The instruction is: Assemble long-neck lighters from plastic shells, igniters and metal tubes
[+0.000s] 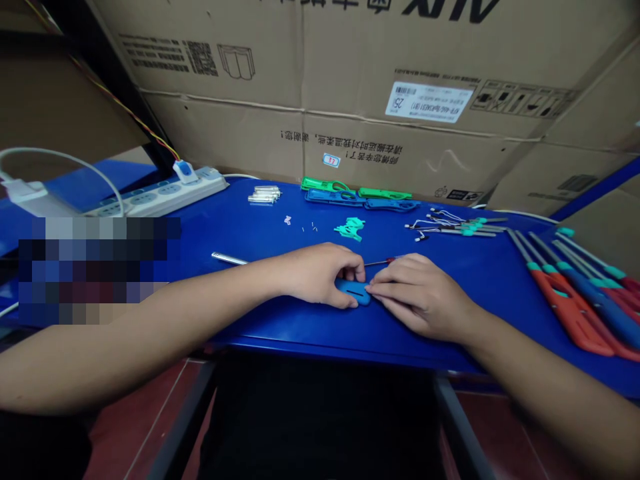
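Both hands rest on the blue table (300, 327) near its front edge. My left hand (320, 273) is closed round one end of a blue plastic lighter shell (356, 292), which has a dark slot in it. My right hand (420, 293) is closed, its fingertips pinched against the shell's right end. A thin metal rod with a red tip (383, 262) lies just behind the fingers of both hands. Another metal tube (229, 259) sticks out from behind my left wrist.
Behind lie teal plastic pieces (350, 229), green and blue shells (350, 193), small metal cylinders (264, 195), wired tubes (460, 227) and a power strip (160, 195). Finished long-nosed lighters (580, 293) lie at the right. Cardboard boxes (350, 80) wall the back.
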Tool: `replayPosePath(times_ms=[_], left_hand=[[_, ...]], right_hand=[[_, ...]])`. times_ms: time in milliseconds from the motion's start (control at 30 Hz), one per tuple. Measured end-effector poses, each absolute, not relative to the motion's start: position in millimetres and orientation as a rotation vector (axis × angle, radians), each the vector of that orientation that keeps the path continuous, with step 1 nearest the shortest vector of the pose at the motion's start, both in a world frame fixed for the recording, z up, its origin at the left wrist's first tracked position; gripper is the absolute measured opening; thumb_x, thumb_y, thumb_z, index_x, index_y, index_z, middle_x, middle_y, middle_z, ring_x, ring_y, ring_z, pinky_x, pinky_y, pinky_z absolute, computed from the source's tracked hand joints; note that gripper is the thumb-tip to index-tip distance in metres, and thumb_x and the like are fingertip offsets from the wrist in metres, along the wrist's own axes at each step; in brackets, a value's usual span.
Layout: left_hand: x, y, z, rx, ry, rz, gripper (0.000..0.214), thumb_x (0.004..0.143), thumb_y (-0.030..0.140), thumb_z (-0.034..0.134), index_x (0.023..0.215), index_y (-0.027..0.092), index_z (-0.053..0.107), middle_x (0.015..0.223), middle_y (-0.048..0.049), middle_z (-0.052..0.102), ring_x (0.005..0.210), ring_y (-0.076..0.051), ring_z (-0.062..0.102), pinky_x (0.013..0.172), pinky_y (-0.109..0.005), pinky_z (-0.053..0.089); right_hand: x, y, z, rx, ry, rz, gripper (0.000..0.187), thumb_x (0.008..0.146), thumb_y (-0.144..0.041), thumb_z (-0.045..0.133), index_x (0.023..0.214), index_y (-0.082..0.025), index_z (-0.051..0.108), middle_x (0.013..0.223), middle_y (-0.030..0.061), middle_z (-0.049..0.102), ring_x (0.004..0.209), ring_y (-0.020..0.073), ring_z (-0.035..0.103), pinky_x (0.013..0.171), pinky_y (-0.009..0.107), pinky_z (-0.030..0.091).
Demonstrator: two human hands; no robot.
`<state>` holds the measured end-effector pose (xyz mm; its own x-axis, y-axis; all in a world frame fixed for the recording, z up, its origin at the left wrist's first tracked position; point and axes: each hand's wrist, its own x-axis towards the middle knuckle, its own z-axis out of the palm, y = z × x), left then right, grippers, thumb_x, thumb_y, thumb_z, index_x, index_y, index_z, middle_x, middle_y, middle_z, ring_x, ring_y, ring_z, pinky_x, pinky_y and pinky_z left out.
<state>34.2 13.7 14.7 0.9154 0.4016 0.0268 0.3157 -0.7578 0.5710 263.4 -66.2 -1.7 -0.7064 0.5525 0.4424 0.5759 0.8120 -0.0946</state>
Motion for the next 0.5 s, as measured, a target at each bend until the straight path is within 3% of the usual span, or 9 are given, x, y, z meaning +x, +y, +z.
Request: replayPosePath(times_ms=[500], left_hand=[[42,3,6,2.777,0.469,0.309,0.028,0.077,0.035,0.075,0.097,0.015,0.075,0.088,-0.0051,0.066,0.082,-0.019,0.064,0.074,-0.029,0.050]], right_hand=[[262,-68,-1,-0.880,-2.557,-0.081,0.020,0.092,-0.018,0.057,0.106,-0.020,0.071,0.101,0.0069,0.074,0.089,0.0208,0.065,0.083,0.042,0.047]])
